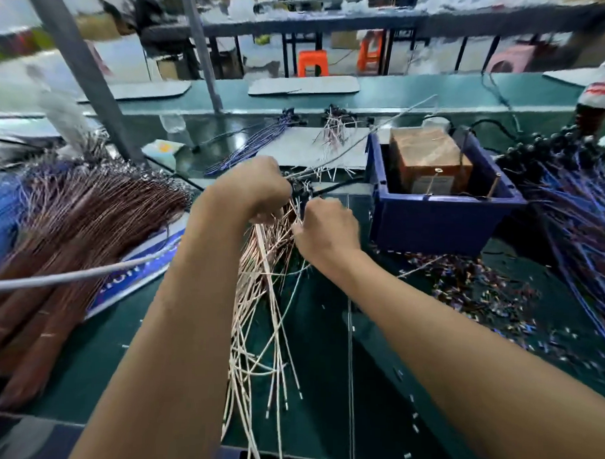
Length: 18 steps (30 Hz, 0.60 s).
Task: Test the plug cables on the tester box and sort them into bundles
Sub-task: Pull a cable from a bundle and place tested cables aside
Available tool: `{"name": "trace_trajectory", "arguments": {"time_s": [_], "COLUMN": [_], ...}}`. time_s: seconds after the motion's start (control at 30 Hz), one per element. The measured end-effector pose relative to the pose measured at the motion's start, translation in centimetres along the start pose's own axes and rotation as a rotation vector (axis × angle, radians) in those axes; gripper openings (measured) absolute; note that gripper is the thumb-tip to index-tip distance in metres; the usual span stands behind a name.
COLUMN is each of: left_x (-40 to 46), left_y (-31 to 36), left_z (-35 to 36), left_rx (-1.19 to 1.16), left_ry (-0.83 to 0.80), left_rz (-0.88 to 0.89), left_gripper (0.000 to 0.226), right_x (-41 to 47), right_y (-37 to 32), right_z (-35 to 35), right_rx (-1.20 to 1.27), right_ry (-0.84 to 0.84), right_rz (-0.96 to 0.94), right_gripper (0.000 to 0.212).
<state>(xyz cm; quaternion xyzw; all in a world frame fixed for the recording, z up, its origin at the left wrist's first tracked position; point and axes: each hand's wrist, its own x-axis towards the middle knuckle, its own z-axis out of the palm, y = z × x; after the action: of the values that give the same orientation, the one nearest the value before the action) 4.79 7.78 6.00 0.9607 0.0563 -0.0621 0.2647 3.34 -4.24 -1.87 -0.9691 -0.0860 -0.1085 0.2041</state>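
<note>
The left hand (251,188) is clenching around the top of a loose sheaf of thin, pale pink and white plug cables (268,296), its grip closing just below their small black plug heads (301,188). The right hand (325,230) is pinching a few strands of the same sheaf just beside the left, fingers curled in around them. The cables are hanging from both hands and fanning out over the dark green bench (323,384), their slender ends tipped with short metal ferrules.

Just to the right of the hands, a dark blue plastic bin (438,220) with squared walls is sitting on the bench, and a brown, boxy tester box (430,158) is resting inside it. To the left, a thick heap of coppery brown cables (78,228) is lying in long, smooth tied bundles, partly over a blue printed sheet (145,268). A grey round cord (69,276) is crossing above that heap. On the far right, a tangle of blue-violet cables (582,218) with black heads is spreading over the bench edge. Small scattered wire scraps (474,287) are littering the surface in front of the bin. Two smaller bundles, one blue (256,142) and one pinkish (335,131), are lying farther back on a flat grey board (348,155).
</note>
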Motion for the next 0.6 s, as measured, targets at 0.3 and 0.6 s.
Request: {"name": "trace_trajectory", "arguments": {"time_s": [0.3,0.6], "left_x": [2.6,3.2], "left_y": [0.4,1.1], "left_z": [1.6,4.3], "left_rx": [-0.070,-0.311], "left_ry": [0.029,0.020], "left_rz": [-0.081,-0.167], "left_gripper": [0.021,0.016], "right_x": [0.3,-2.5], "right_y": [1.0,1.6], "right_z": [-2.1,-3.3], "right_rx": [0.126,0.208], "right_ry": [-0.268,-0.025], "right_rz": [0.160,-0.031], "right_gripper": [0.016,0.009]}}
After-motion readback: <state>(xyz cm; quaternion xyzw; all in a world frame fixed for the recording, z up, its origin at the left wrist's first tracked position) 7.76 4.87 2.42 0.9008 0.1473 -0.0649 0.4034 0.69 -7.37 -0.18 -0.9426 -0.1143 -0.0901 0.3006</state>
